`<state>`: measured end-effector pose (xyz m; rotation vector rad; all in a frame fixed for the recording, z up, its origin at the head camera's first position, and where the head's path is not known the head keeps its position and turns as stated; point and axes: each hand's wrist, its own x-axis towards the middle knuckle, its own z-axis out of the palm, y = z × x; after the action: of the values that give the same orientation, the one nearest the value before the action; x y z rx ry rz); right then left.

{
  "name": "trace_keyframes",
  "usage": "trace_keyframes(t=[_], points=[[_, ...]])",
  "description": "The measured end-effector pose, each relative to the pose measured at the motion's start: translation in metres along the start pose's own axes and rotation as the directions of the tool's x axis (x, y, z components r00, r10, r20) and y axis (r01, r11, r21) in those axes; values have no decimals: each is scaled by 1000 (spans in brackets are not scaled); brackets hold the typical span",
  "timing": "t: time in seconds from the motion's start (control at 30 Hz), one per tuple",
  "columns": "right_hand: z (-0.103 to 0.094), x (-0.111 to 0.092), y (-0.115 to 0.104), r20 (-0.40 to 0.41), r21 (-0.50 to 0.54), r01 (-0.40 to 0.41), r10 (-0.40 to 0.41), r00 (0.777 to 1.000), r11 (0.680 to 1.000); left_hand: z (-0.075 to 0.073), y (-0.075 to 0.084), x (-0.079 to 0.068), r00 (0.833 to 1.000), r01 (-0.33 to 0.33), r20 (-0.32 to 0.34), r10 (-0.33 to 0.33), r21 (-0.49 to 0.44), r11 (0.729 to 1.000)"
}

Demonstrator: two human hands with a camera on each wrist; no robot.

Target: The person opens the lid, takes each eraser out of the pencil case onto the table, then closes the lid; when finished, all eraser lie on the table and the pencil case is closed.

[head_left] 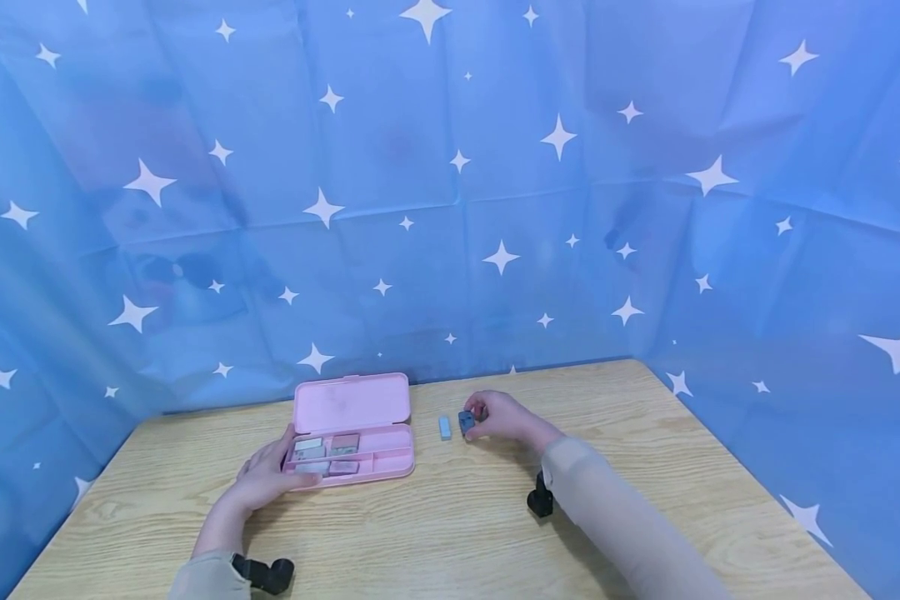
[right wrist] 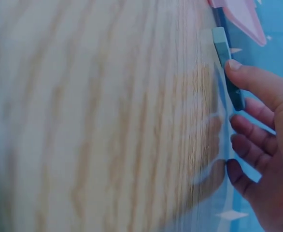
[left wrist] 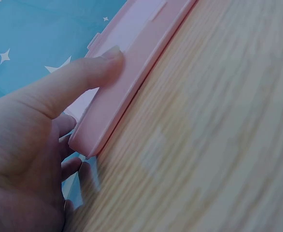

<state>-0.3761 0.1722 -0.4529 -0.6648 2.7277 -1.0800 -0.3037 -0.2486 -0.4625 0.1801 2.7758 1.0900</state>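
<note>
My left hand (head_left: pixel 264 475) grips the left end of an open pink pencil case (head_left: pixel 393 479). In the left wrist view its thumb lies over the case's near wall (left wrist: pixel 115 101), and the other fingers curl behind the end. Several small blocks, whitish, grey, brownish and mauve (head_left: pixel 343 468), lie in the case's left part. Right of the case, my right hand (head_left: pixel 498 417) pinches a small dark blue block (head_left: pixel 466 422) between thumb and forefinger, at the tabletop. A light blue block (head_left: pixel 445 427) lies just left of it.
The case's lid (head_left: pixel 352 400) stands raised at the back. Behind the wooden table (head_left: pixel 435 533) hangs a blue cloth (head_left: pixel 450 208) with white stars, which also runs along the right side. A black wrist mount (head_left: pixel 540 497) sits at each sleeve.
</note>
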Motion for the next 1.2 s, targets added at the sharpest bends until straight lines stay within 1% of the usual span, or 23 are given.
trace_keyframes(t=[0.2, 0.57, 0.87, 1.0, 1.2], points=[[0, 2, 0, 7, -12, -3, 3, 1000, 1000, 0, 0, -1, 1000, 2, -2, -2, -5, 1000], [2, 5, 2, 5, -66, 24, -23, 1000, 998, 1, 2, -2, 1000, 10, -3, -10, -7, 1000], [1, 4, 0, 1, -90, 35, -35, 999, 995, 0, 3, -2, 1000, 9, -4, -10, -9, 1000], [0, 4, -1, 8, -98, 40, -39, 999, 994, 0, 3, -1, 1000, 12, -7, -12, -10, 1000], [-5, 4, -3, 46, -105, 62, -57, 997, 993, 0, 1, -1, 1000, 11, -2, -11, -11, 1000]])
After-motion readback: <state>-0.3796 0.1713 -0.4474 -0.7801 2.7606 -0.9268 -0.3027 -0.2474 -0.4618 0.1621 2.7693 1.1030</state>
